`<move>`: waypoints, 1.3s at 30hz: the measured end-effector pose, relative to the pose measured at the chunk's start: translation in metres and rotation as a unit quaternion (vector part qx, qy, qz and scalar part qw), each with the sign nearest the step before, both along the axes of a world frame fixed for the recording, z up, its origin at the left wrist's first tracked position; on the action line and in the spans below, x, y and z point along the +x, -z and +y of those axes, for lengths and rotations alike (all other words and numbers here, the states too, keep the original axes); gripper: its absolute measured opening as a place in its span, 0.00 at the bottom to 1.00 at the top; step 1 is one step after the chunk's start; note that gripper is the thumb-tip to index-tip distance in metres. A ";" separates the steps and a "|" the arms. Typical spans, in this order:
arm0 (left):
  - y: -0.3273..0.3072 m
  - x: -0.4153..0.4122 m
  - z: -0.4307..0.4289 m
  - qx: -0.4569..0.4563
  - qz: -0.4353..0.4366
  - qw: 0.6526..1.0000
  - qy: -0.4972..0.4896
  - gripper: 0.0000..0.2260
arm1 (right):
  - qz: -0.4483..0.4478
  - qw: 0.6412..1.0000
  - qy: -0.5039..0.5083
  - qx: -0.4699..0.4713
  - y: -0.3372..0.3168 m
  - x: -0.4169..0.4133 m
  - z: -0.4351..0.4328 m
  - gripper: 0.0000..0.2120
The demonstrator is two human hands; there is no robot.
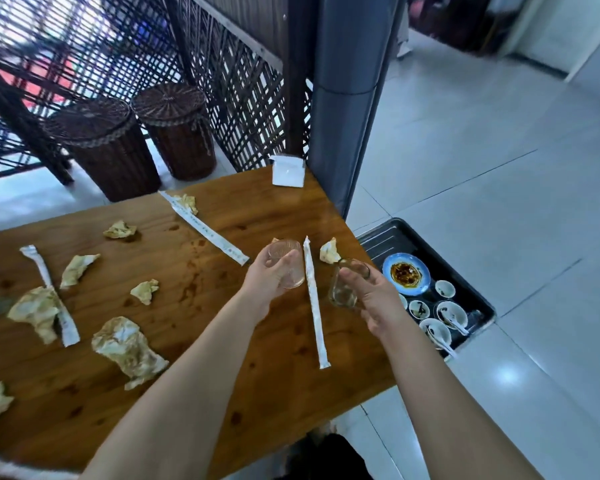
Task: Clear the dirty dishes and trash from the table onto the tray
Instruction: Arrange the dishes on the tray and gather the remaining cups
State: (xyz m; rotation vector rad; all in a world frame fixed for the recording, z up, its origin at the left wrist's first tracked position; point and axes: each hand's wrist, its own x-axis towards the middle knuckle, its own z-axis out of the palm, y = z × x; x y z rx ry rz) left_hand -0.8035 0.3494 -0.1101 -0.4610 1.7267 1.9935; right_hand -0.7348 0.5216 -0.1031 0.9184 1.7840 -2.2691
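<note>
Both forearms reach forward from me over the wooden tabletop [194, 265]. I see my left hand [269, 275] curled round a ribbed glass [288, 265], tilted so that its round end faces the camera. My right hand [371, 296] grips a second glass [347, 285], also tilted, above the right edge of the tabletop. Between the two hands lies a long white chopstick wrapper [314, 306]. Crumpled stained napkins [129, 348] and more wrappers are scattered on the left part. The black tray [388, 233] sits lower, just beside the right edge, and holds a blue plate [406, 278] with dark sauce and several small white bowls [451, 311] with spoons. A white napkin box [288, 171] stands at the far corner.
</note>
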 end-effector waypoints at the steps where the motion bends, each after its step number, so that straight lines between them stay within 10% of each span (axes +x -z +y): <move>1: -0.001 0.004 0.004 -0.001 -0.007 1.000 0.007 0.28 | -0.001 1.000 0.012 0.003 -0.002 0.007 0.001 0.19; 17: -0.037 0.071 0.110 -0.017 -0.010 0.985 0.173 0.27 | 0.014 0.981 0.190 -0.023 -0.015 0.123 0.091 0.14; 27: -0.050 0.161 0.204 0.024 0.050 0.961 0.270 0.08 | 0.054 0.964 0.257 -0.050 -0.030 0.221 0.171 0.07; 39: -0.048 0.274 0.313 0.030 0.059 0.946 0.318 0.14 | 0.059 0.960 0.275 -0.013 -0.045 0.337 0.261 0.18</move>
